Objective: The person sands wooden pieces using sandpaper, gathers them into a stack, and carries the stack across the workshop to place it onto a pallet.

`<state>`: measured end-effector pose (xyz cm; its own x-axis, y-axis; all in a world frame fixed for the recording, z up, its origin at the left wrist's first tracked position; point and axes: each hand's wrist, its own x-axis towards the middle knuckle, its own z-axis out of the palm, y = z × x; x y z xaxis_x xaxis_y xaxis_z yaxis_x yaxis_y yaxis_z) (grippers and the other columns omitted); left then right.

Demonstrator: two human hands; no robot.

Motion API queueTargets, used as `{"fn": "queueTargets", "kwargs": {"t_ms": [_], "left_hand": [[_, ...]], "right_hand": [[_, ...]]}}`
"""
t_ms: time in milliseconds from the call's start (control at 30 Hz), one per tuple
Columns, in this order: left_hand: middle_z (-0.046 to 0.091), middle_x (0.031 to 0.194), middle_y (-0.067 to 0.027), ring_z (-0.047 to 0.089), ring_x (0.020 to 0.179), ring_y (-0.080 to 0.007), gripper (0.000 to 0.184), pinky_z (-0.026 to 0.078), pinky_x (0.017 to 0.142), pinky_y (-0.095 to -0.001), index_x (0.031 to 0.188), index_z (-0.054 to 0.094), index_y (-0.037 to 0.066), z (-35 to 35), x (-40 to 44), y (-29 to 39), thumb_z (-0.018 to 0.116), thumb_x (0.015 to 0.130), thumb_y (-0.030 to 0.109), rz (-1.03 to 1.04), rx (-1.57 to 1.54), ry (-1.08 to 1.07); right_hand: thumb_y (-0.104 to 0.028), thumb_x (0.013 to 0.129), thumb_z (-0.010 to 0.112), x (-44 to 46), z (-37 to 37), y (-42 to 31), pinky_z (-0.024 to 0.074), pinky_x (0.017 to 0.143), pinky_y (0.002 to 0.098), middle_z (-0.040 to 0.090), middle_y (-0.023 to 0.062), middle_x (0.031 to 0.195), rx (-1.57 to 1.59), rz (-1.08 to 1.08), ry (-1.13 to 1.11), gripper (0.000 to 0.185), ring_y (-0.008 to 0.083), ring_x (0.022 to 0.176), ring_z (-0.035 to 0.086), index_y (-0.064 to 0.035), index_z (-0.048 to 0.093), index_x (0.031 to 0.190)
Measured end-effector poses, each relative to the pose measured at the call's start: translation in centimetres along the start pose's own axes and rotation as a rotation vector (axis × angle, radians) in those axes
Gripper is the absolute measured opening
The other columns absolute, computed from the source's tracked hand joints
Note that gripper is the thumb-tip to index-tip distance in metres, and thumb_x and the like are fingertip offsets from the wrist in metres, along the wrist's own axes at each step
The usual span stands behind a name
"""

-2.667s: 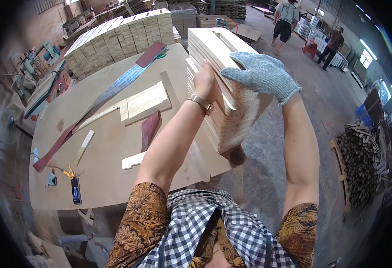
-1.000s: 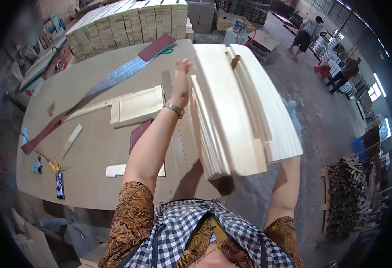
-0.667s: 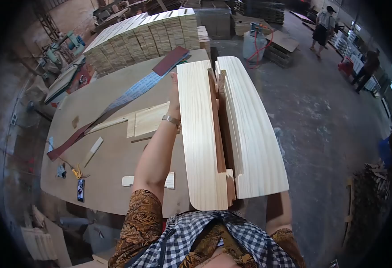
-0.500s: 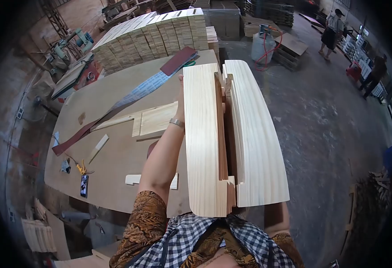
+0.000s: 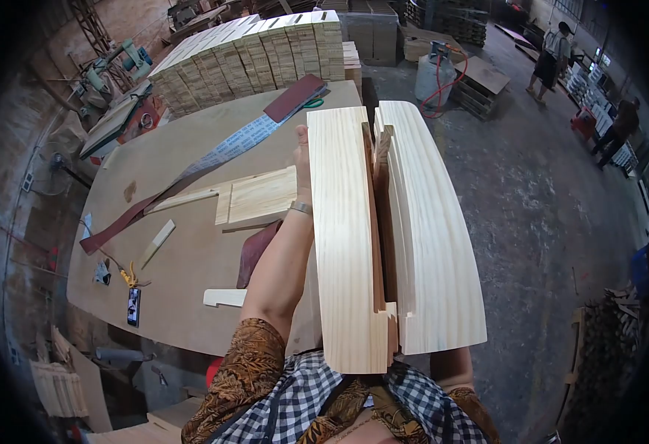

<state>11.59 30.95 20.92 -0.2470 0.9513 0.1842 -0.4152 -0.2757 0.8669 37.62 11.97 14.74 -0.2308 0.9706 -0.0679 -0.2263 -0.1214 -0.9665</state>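
Observation:
Two groups of pale, notched wooden boards (image 5: 345, 237) stand side by side in front of my chest, with a dark narrow gap between them. The left group has a straight outer edge; the right curved board (image 5: 439, 237) bows outward. My left hand (image 5: 303, 166) grips the outer side of the left boards, its thumb pointing up and its other fingers hidden. My right forearm passes under the right board, which hides that hand.
Below lies a brown worktable (image 5: 184, 296) with a sanding belt (image 5: 224, 154), scissors, a flat wooden piece (image 5: 258, 198), small offcuts and a phone (image 5: 133, 306). Stacked slats (image 5: 250, 63) stand behind. A gas cylinder (image 5: 435, 74) with a red hose is beyond; two people are at far right.
Both groups of boards have shifted slightly right and toward me, and my left hand has moved with them. More of the dark red piece beside my left forearm shows.

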Motion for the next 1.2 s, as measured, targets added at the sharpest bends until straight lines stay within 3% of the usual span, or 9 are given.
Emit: {"fn": "queueTargets", "kwargs": {"t_ms": [133,267,467,600,733,800,900,1000,1200], "left_hand": [[0.068,0.086,-0.0116,0.071,0.074,-0.0176,0.078,0.062,0.068,-0.0298,0.1,0.062,-0.004,-1.1,1.3,-1.7,0.032,0.094,0.069,0.096,-0.018,-0.014],[0.069,0.091,-0.014,0.072,0.079,-0.0204,0.082,0.062,0.072,-0.0315,0.106,0.061,-0.004,0.1,-0.2,-0.5,0.03,0.093,0.07,-0.041,-0.426,-0.059],[0.06,0.122,-0.0168,0.067,0.104,-0.0221,0.082,0.06,0.082,-0.0346,0.136,0.045,0.001,1.9,-3.4,1.2,0.028,0.094,0.069,-0.102,-0.644,-0.294],[0.056,0.128,-0.0141,0.063,0.11,-0.0201,0.081,0.059,0.086,-0.0331,0.143,0.036,0.007,6.1,-7.2,4.4,0.028,0.094,0.07,0.015,-0.448,-0.09],[0.057,0.126,-0.0128,0.063,0.109,-0.0181,0.083,0.058,0.086,-0.0311,0.145,0.035,0.007,4.8,-8.0,2.8,0.029,0.093,0.071,0.073,-0.417,-0.325],[0.057,0.126,-0.0116,0.063,0.105,-0.014,0.083,0.058,0.083,-0.0272,0.144,0.036,0.007,4.0,-7.4,0.8,0.028,0.093,0.072,-0.135,-0.23,-0.217],[0.056,0.129,-0.0115,0.062,0.108,-0.0125,0.084,0.056,0.088,-0.027,0.145,0.036,0.007,3.6,-7.1,0.8,0.026,0.093,0.072,-0.187,-0.286,-0.334],[0.055,0.131,-0.0116,0.06,0.113,-0.0124,0.086,0.051,0.097,-0.0293,0.145,0.037,0.007,4.5,-7.6,2.0,0.026,0.093,0.073,-0.129,-0.192,-0.256],[0.027,0.153,-0.0142,0.039,0.136,-0.0216,0.089,0.04,0.108,-0.0348,0.153,-0.004,0.006,1.3,-6.6,-2.2,0.025,0.096,0.069,-0.225,-0.229,-0.241]], "right_hand": [[-0.049,0.103,0.035,-0.3,0.2,0.3,0.0377,0.109,0.0379,0.044,0.0152,0.144,-0.006,0.008,0.003,0.067,0.0249,0.129,0.046,0.0042,0.036,0.143],[-0.048,0.103,0.036,-0.7,0.2,0.5,0.0376,0.109,0.0377,0.044,0.0149,0.144,-0.015,0.018,0.003,0.066,0.0247,0.129,0.046,0.0039,0.035,0.144],[-0.048,0.103,0.036,-0.9,0.0,0.4,0.0374,0.109,0.0376,0.044,0.0144,0.144,-0.019,0.019,-0.01,0.066,0.0245,0.129,0.045,0.0036,0.035,0.144],[-0.047,0.103,0.036,-0.8,-0.7,-0.1,0.0373,0.109,0.0374,0.044,0.0141,0.144,-0.032,0.006,-0.031,0.065,0.0243,0.129,0.045,0.0033,0.035,0.144],[-0.047,0.103,0.036,-0.5,-2.7,-2.4,0.0372,0.109,0.0373,0.044,0.0138,0.144,-0.057,-0.044,-0.056,0.065,0.0241,0.129,0.045,0.0031,0.035,0.144],[-0.047,0.103,0.036,-0.2,-3.9,-4.0,0.0371,0.109,0.0373,0.044,0.0136,0.144,-0.057,-0.084,-0.054,0.064,0.0241,0.129,0.045,0.0029,0.035,0.144],[-0.047,0.103,0.036,0.9,-4.8,-5.8,0.0371,0.109,0.0372,0.043,0.0134,0.144,-0.037,-0.137,-0.054,0.064,0.0239,0.129,0.045,0.0028,0.035,0.144],[-0.046,0.103,0.036,1.8,-4.8,-6.6,0.037,0.109,0.0371,0.043,0.0132,0.144,0.0,-0.159,-0.075,0.064,0.0238,0.129,0.045,0.0026,0.034,0.144],[-0.046,0.103,0.037,2.9,-4.0,-6.3,0.0368,0.109,0.0369,0.043,0.0127,0.144,0.052,-0.147,-0.11,0.063,0.0235,0.129,0.045,0.0022,0.034,0.144]]}}
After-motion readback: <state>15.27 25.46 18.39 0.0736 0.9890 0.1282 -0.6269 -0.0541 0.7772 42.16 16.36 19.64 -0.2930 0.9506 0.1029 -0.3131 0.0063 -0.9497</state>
